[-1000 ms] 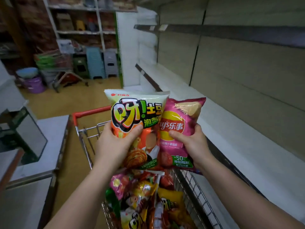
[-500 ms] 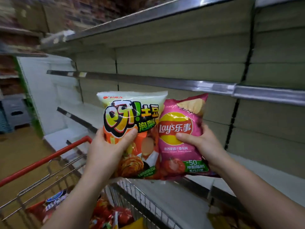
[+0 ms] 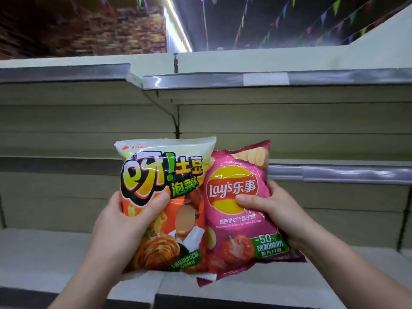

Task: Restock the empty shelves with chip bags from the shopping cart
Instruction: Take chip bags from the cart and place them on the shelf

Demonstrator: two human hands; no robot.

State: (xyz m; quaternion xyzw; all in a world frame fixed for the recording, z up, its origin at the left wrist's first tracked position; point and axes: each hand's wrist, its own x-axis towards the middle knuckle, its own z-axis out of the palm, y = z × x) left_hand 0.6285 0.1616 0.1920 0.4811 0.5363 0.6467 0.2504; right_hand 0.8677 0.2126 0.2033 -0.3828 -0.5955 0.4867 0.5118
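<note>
Carry-to-shelf step: two bags raised before bare beige metal shelf (image 3: 66, 248).
Left hand (image 3: 120, 221) clasping orange-and-green glossy chip bag (image 3: 165, 197), right hand (image 3: 276, 208) clasping pink glossy Lay's chip bag (image 3: 236, 210); next, stand upright on shelf.

Beige slatted back panels (image 3: 89, 121) fill the wall in front of me. Above them I see a brick-patterned wall (image 3: 107, 27), a bright ceiling light strip (image 3: 178, 25) and coloured pennant flags (image 3: 312, 21) strung across the dark ceiling.

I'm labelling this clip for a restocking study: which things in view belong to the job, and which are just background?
Job: orange chip bag in left hand; pink chip bag in right hand; bare shelf.
Background: ceiling light; flags; brick wall.
</note>
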